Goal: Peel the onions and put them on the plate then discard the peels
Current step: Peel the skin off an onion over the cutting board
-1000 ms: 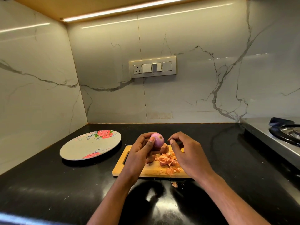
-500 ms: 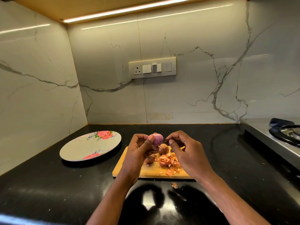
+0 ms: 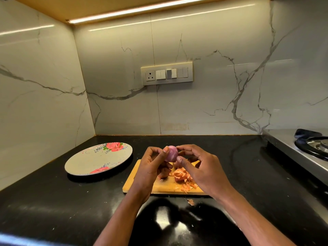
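Presently a small pink onion (image 3: 170, 155), its surface smooth and purple-pink, is held in the air above the far end of the cutting board (image 3: 140, 185). The left hand (image 3: 152, 167) grips it from the left, thumb tip pressed on its upper left side, other fingers curled behind and under. The right hand (image 3: 200, 167) pinches it from the right: index finger on top, thumb on the lower right side.

Directly below the hands, a heap of orange-pink peels (image 3: 182, 176) lies on the board, spreading toward its near edge. More onions seem to lie behind the left hand's fingers on the board; mostly hidden, count not readable. One stray peel scrap (image 3: 190, 202) sits on the black countertop (image 3: 53, 201), just off the board's near edge.

The flowered plate (image 3: 85, 162) lies flat on the counter to the left of the board, apart from it; no onion on it. Between plate and hands: bare counter only.

Far right: the edge of a steel gas stove (image 3: 291, 150) with a black burner ring (image 3: 312, 148), well apart from the board. On the marble back wall, a switch panel (image 3: 166, 73) with a socket. A light strip (image 3: 142, 10) runs under the cabinet above.
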A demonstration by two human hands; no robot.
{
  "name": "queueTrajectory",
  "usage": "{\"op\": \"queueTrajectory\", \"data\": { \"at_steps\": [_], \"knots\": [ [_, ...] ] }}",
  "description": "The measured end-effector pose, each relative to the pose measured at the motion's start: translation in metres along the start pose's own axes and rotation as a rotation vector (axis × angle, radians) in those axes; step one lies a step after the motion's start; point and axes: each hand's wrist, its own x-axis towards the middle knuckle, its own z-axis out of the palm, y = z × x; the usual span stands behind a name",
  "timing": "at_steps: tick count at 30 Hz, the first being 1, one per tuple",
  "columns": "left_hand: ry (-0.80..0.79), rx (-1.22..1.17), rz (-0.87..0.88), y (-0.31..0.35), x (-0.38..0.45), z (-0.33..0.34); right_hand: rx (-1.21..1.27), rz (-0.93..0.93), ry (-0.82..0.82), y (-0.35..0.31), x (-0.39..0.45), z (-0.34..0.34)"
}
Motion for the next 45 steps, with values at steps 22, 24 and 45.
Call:
{"op": "queueTrajectory", "data": {
  "at_steps": [22,24,45],
  "knots": [
    [-0.062,0.106,-0.001,0.002,-0.002,0.003,-0.244,-0.155,0.157,0.006,-0.003,0.004],
    [-0.082,0.078,0.000,0.003,-0.003,0.003,-0.242,-0.134,0.173,0.005,-0.003,0.003],
    [-0.092,-0.072,0.059,0.007,-0.005,0.003,0.049,0.012,0.114,-0.005,0.000,-0.001]
  ]
}}
